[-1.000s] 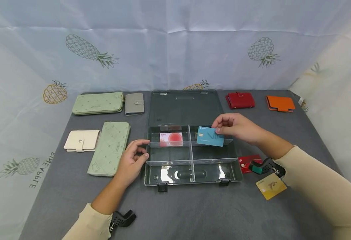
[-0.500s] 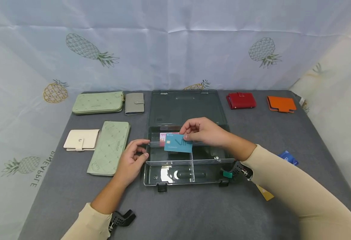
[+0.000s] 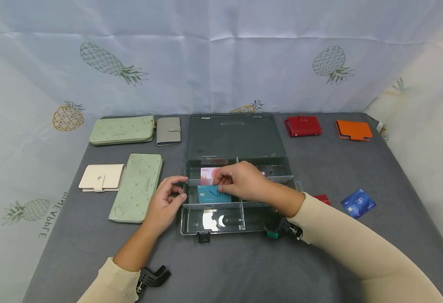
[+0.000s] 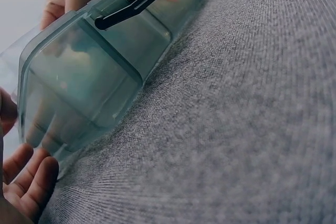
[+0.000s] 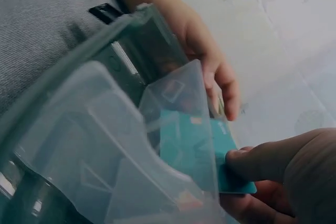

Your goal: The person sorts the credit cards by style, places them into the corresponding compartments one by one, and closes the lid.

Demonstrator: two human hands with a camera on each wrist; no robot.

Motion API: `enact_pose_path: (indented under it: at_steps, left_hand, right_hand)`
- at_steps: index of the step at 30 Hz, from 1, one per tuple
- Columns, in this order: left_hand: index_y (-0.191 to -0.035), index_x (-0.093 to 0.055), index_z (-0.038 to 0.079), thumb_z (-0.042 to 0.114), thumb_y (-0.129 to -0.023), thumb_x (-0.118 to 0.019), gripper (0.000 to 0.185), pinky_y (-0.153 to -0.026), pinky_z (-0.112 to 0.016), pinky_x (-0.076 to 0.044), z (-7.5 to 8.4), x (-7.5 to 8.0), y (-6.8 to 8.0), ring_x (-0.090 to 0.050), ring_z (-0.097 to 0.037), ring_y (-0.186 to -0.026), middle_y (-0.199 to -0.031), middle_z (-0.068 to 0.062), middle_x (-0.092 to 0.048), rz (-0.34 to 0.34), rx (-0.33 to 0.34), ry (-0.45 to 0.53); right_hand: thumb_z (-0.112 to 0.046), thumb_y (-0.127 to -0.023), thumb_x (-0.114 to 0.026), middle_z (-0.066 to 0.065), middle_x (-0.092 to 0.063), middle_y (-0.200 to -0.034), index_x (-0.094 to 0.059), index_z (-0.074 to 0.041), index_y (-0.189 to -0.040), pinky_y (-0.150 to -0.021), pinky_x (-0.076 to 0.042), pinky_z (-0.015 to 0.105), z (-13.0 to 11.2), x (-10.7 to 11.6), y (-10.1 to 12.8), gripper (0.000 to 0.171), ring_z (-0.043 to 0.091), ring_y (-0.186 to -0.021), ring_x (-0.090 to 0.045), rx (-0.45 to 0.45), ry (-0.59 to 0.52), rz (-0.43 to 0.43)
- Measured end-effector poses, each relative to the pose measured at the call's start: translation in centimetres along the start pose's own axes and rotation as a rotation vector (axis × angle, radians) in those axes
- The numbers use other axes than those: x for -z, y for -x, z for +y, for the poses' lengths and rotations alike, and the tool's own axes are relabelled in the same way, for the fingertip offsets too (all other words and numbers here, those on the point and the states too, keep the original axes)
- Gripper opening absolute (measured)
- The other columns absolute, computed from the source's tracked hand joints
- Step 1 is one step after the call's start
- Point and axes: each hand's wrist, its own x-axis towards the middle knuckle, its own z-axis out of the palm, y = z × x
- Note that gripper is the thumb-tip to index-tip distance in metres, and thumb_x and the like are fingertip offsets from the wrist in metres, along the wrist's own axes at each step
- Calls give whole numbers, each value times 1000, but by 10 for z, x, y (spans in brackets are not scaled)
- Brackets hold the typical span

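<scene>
My right hand point(image 3: 244, 181) pinches a teal card point(image 3: 210, 195) by its right end, thumb on top. The card is at the middle left compartment of a dark see-through divided box point(image 3: 212, 229), whose lid lies back. In the right wrist view, the teal card point(image 5: 197, 145) is beside a clear divider point(image 5: 173, 90). A pink and white card point(image 3: 208, 174) stands in the back left compartment, partly behind the right hand. My left hand point(image 3: 166, 200) rests against the box's left side with loosely bent fingers; the left wrist view shows fingertips point(image 4: 39, 179) by its wall.
Two green wallets point(image 3: 138, 187), a grey card holder point(image 3: 168, 130) and a cream one point(image 3: 102, 176) lie left. A red wallet point(image 3: 302, 126) and an orange one point(image 3: 354, 130) lie back right. A blue card point(image 3: 358, 203) and a red card point(image 3: 323, 198) lie near the right sleeve.
My right hand has carried the teal card left from the back right compartment, then down to the middle left one. The right sleeve now covers the yellow card. My left hand stays put.
</scene>
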Motion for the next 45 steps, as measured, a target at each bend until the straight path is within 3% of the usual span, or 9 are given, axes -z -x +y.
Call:
enact_pose_path:
  at_steps: [10, 15, 20, 25, 28, 34, 41, 45]
  left_hand:
    - [-135, -69, 12, -6, -95, -65, 44, -64, -20, -49, -1, 0, 0, -61, -19, -96, -130, -7, -63, 2, -9, 9]
    - [-135, -69, 12, -8, -94, -65, 45, -64, -20, -49, 0, 1, 0, -61, -18, -95, -129, -7, -63, 11, -5, 7]
    - [-136, -68, 11, -7, -95, -66, 44, -64, -20, -48, 1, 1, -1, -60, -16, -96, -130, -8, -62, -2, -4, 1]
    - [-136, -68, 11, -7, -96, -65, 44, -64, -20, -48, 2, 0, -1, -60, -16, -95, -129, -9, -62, -4, -4, -1]
    - [-136, -68, 11, -8, -95, -65, 45, -63, -20, -48, 2, -1, -1, -59, -17, -95, -129, -9, -62, -5, -3, 0]
    - [-135, -69, 12, -9, -95, -65, 46, -63, -20, -48, 1, -1, 0, -60, -18, -95, -130, -8, -63, -4, -5, 4]
    - [-136, -69, 12, -8, -95, -65, 45, -63, -20, -48, 2, -1, -1, -59, -18, -95, -130, -7, -63, -7, -7, 1]
    - [-135, -69, 12, -8, -95, -65, 45, -63, -20, -48, 3, -1, 0, -60, -18, -95, -129, -8, -63, 1, 0, 0]
  right_hand:
    - [-18, -93, -83, -12, -78, -98, -81, -22, -103, -60, -51, 30, -2, -15, 2, 11, 5, -72, -65, 116, 382, 50]
    - [-20, -92, -85, -10, -79, -100, -82, -22, -105, -56, -52, 34, -1, -20, 4, 13, 8, -78, -72, 174, 473, 89]
    - [-22, -90, -87, -10, -79, -101, -83, -21, -105, -56, -54, 35, 2, -21, 8, 16, 8, -83, -75, 206, 497, 119]
    - [-21, -90, -87, -7, -80, -109, -83, -19, -112, -74, -62, 39, 9, -19, 12, 22, 10, -98, -76, 235, 420, 129]
    - [-18, -91, -86, -3, -80, -114, -82, -15, -116, -85, -61, 37, 15, -16, 18, 25, 11, -104, -75, 244, 315, 140]
    - [-11, -91, -87, -3, -79, -113, -82, -12, -117, -69, -56, 27, 18, 2, 41, 26, 7, -75, -63, 155, 53, 189]
    - [-7, -90, -86, -6, -78, -112, -81, -13, -117, -70, -56, 30, 25, 23, 83, 28, 9, -84, -66, 66, -72, 264]
    - [-5, -90, -85, -7, -78, -108, -81, -16, -116, -63, -49, 27, 39, 28, 108, 28, 9, -75, -60, 49, -91, 333]
